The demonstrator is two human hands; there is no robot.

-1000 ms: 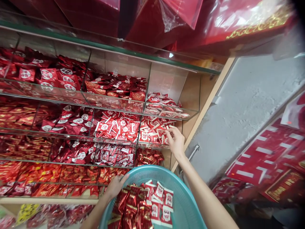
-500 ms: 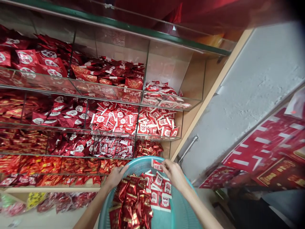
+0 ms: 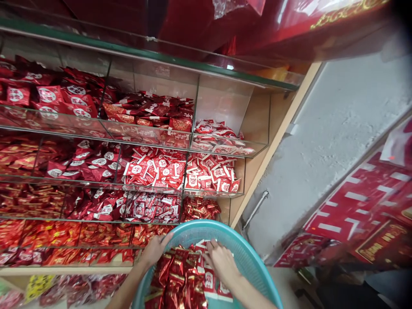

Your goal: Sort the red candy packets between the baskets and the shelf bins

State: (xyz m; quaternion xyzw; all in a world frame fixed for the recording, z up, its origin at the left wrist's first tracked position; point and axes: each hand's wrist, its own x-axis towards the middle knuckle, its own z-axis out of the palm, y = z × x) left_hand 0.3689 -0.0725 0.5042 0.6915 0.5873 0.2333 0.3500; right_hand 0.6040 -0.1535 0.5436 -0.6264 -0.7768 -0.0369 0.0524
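Observation:
A round teal plastic basket [image 3: 257,262] is in front of me at the bottom of the view. My left hand [image 3: 155,251] is closed on its left rim, thumb along the top edge. Over the basket's contents is my right hand [image 3: 220,262], fingers curled down among small red-and-white packets [image 3: 210,279]. Whatever its fingertips hold is hidden. Shiny red-and-gold wrapped packets [image 3: 180,274] fill the left side of the basket, beside the red-and-white ones.
Glass-divided shelves [image 3: 154,141] of red packets rise behind the basket. Similar red-and-white packets [image 3: 212,171] lie in a right-hand compartment. A grey wall [image 3: 334,128] stands at right, with red printed packaging [image 3: 354,201] beside it. Bagged goods [image 3: 77,288] lie below the shelves.
My right hand has moved from the basket's far rim, where it held a red-and-white packet, down and nearer onto the packets inside. The view has tilted slightly upward. My left hand stays on the rim.

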